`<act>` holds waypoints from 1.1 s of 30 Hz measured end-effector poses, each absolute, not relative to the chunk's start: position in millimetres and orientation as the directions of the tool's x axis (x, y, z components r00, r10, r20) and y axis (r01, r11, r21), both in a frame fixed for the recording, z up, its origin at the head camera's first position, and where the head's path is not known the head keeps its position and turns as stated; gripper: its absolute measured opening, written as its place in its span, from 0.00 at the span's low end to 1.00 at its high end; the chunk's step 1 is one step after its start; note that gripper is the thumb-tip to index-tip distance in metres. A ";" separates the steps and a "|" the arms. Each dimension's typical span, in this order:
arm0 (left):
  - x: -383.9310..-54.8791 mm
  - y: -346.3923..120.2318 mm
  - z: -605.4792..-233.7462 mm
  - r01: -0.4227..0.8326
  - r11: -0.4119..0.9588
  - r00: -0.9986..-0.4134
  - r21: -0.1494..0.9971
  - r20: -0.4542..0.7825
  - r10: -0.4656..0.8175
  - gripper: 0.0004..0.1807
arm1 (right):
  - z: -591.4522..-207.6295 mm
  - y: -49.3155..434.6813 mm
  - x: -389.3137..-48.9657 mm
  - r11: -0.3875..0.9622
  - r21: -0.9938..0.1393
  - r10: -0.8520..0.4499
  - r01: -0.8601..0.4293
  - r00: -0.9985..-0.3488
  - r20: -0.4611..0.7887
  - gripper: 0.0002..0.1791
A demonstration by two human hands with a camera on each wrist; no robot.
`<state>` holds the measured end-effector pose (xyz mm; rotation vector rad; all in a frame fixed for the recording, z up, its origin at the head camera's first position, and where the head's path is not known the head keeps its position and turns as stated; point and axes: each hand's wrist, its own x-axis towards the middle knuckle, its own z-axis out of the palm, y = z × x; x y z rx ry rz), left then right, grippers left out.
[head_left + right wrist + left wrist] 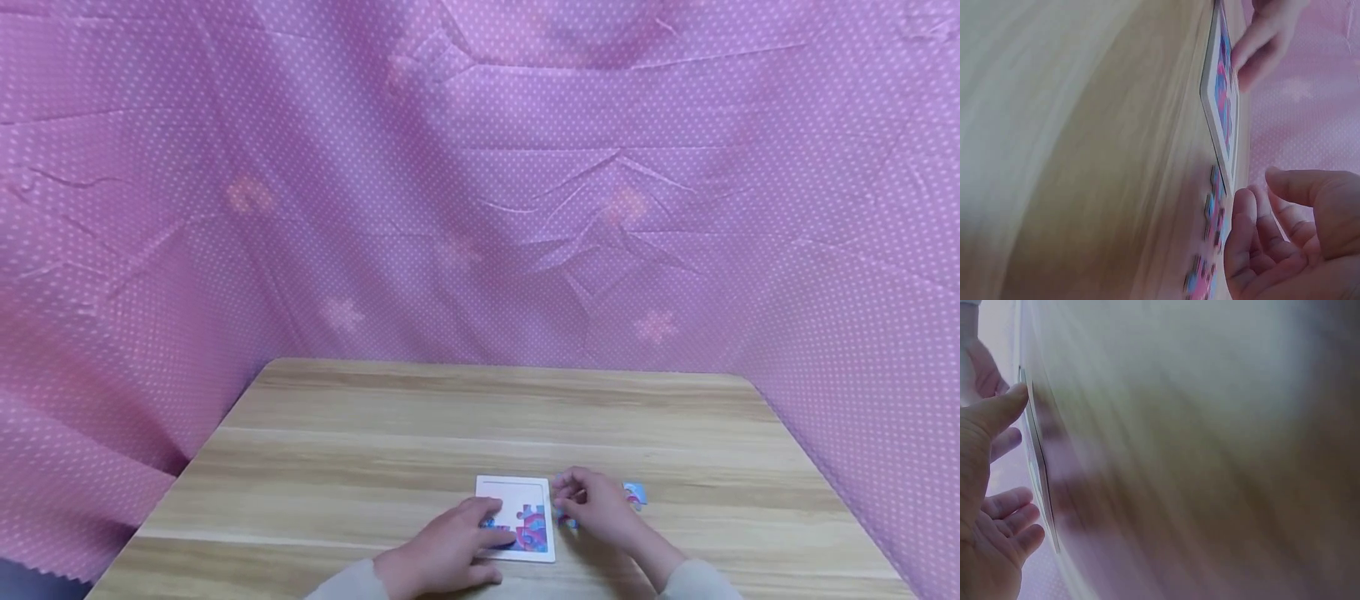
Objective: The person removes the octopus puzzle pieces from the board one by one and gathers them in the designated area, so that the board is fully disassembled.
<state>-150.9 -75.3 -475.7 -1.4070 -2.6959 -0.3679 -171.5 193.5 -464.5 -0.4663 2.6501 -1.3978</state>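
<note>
A white-framed jigsaw tray (513, 493) lies flat on the table, with joined pink and blue puzzle pieces (534, 533) in its lower right part. My left hand (450, 542) rests over the tray's left side, its fingers extended and spread across it. Just off the tray's right edge is my right hand (600, 504), fingers loosely bent, above a loose puzzle piece (567, 520) that it partly hides. The right wrist view shows nothing between that hand's thumb and fingers. Several loose pieces (1199, 281) lie on the table beneath it.
One loose piece (634, 495) lies beyond the right hand. The wooden table (360, 417) has rounded far corners, and a pink dotted cloth (480, 208) hangs behind it and along both sides.
</note>
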 end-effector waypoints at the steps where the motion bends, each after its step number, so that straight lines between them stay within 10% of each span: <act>1: -150.6 -73.3 -476.2 0.825 0.542 -0.565 0.163 0.189 0.803 0.26 | -464.8 191.3 -172.0 0.526 -0.818 -0.336 -0.232 -0.940 0.050 0.10; 33: -159.5 -67.0 -470.6 0.858 0.500 -0.514 0.119 0.173 0.840 0.25 | -464.3 164.9 -183.5 0.571 -0.790 -0.373 -0.222 -0.928 -0.009 0.06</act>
